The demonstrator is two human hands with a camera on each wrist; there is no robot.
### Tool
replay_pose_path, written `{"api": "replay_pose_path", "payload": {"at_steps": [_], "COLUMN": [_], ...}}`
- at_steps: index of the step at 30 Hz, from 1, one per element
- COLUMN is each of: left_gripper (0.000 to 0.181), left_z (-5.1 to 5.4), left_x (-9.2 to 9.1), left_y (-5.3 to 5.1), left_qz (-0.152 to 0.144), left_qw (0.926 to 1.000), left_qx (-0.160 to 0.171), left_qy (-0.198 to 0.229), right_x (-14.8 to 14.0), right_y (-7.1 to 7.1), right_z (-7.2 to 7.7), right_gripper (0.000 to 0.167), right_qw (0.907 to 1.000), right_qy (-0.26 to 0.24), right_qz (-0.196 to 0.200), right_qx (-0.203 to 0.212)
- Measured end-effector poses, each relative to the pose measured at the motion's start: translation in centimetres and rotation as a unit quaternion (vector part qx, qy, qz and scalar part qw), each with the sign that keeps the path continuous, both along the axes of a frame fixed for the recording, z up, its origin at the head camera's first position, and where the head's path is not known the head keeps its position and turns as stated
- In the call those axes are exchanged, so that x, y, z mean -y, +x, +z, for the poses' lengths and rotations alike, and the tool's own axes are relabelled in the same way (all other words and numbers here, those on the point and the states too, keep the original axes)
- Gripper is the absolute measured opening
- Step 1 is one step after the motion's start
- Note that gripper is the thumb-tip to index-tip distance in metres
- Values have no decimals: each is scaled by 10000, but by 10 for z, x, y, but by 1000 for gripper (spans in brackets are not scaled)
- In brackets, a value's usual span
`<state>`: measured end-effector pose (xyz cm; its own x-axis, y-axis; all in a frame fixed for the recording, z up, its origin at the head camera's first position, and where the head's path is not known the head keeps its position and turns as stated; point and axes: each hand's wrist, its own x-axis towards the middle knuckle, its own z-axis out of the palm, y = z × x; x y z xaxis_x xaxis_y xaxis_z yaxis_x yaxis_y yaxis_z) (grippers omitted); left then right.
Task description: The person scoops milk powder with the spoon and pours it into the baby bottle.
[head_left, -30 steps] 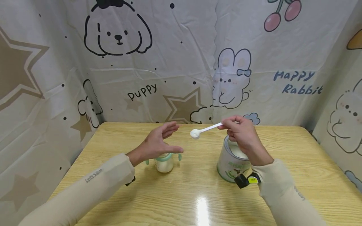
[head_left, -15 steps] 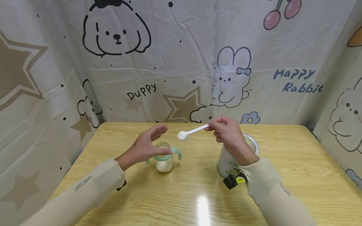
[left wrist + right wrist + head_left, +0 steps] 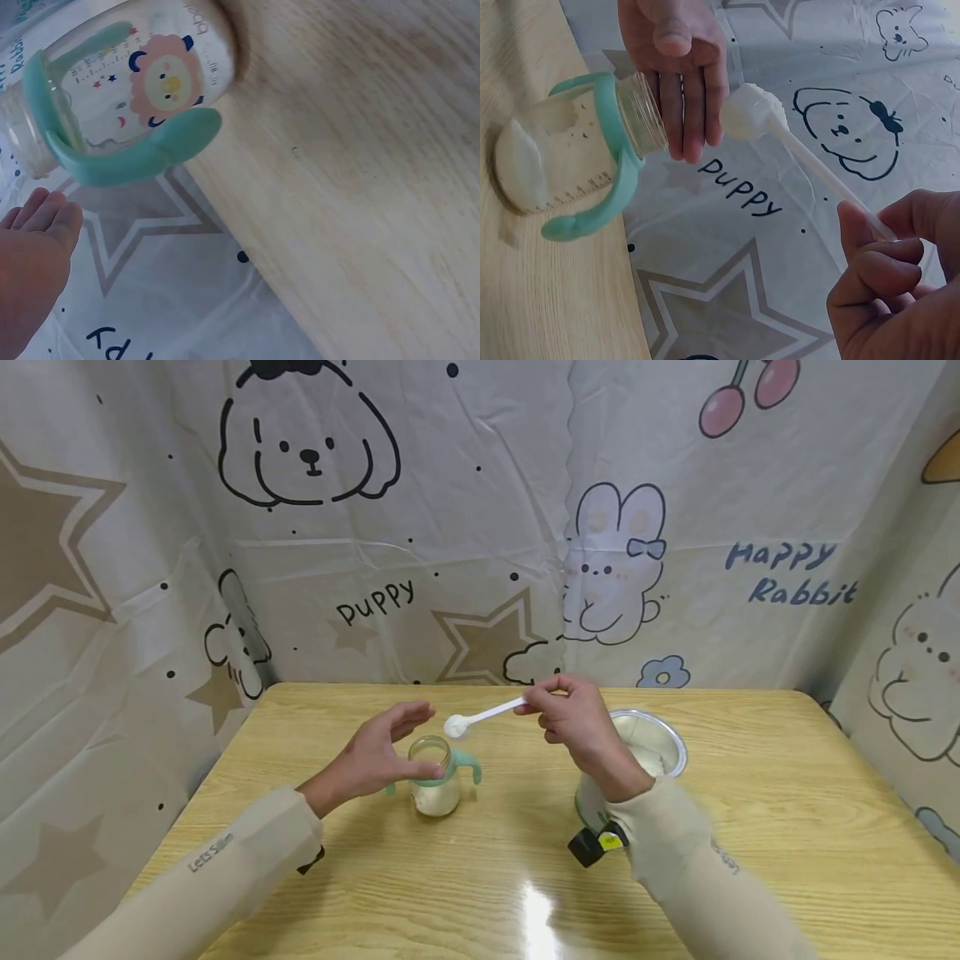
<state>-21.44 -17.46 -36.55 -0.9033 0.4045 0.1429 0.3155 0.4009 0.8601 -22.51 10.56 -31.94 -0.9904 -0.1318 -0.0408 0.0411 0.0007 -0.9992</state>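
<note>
My right hand [image 3: 573, 718] pinches the end of a white measuring scoop [image 3: 489, 713], its bowl heaped with white powder. That bowl is a little above and to the right of the open mouth of a baby bottle [image 3: 437, 799]. The bottle stands upright on the table, with a green two-handled collar, and white powder shows inside it in the right wrist view. Beside the bottle's neck my left hand [image 3: 378, 750] is held with thumb and fingers spread apart, gripping nothing. A lion-like print [image 3: 166, 82] marks the bottle in the left wrist view.
An open milk powder tin [image 3: 651, 743] with a silver rim stands on the wooden table [image 3: 480, 877], partly hidden behind my right hand and wrist. A printed curtain [image 3: 480, 510] hangs along the table's back and sides.
My right hand has carried the filled scoop leftward from over the tin to near the bottle's mouth. My left hand has shifted slightly left and down, uncovering more of the bottle.
</note>
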Motion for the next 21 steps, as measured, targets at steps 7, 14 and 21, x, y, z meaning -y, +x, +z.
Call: {"api": "replay_pose_path", "payload": {"at_steps": [7,14,21], "left_gripper": [90,86,84], "left_z": [-10,-22,-30], "left_x": [0,-3,-5], "left_y": [1,1,2], "left_qz": [31,144,323], "left_qw": [9997,9998,9993], "left_qx": [235,128,41], "left_qy": [5,-77,-181], "right_x": [14,25,33], "right_y": [1,1,2], "right_z": [-2,-8,-16], "right_gripper": [4,4,4], "right_qw": [10000,9998,9990], "right_qy": [-14,188,453], "right_qz": [27,21,-35], "right_qx": [-16,-20,1]}}
